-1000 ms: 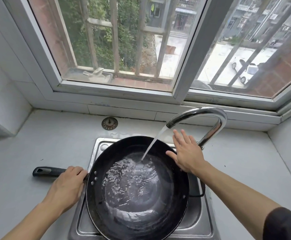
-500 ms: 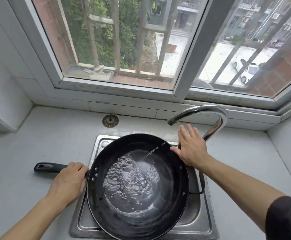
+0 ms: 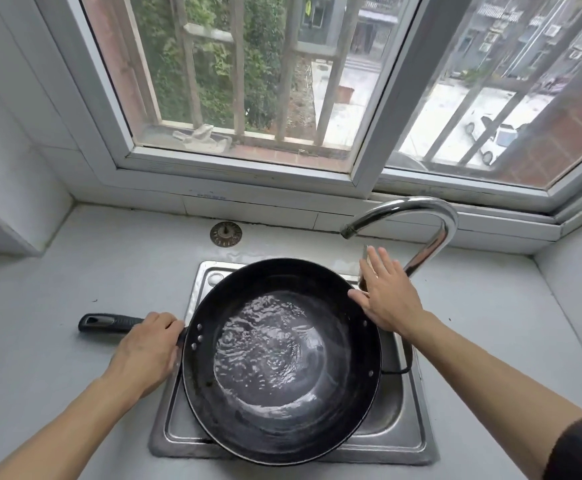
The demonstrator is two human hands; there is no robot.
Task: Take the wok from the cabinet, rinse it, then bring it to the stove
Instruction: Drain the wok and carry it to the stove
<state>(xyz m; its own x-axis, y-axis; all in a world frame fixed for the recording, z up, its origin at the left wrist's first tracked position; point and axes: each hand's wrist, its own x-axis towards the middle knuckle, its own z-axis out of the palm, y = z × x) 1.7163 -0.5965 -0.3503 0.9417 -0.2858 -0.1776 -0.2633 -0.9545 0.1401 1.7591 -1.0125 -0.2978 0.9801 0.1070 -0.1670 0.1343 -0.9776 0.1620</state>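
A black wok (image 3: 345, 393) sits over the steel sink (image 3: 407, 441) with rippling water pooled in its bottom. Its long black handle (image 3: 106, 322) points left over the counter. My left hand (image 3: 146, 353) grips the handle close to the wok's rim. My right hand (image 3: 386, 296) has straight, spread fingers at the wok's far right rim, just in front of the base of the chrome tap (image 3: 417, 220). No water runs from the spout.
A round metal sink strainer (image 3: 226, 234) lies on the grey counter (image 3: 57, 271) behind the sink. The window sill and frame (image 3: 241, 178) run along the back. A tiled wall (image 3: 12, 161) closes the left side, another the right.
The water stream from the tap has stopped. My right hand has moved slightly back toward the tap's base. My left hand keeps its grip on the handle.
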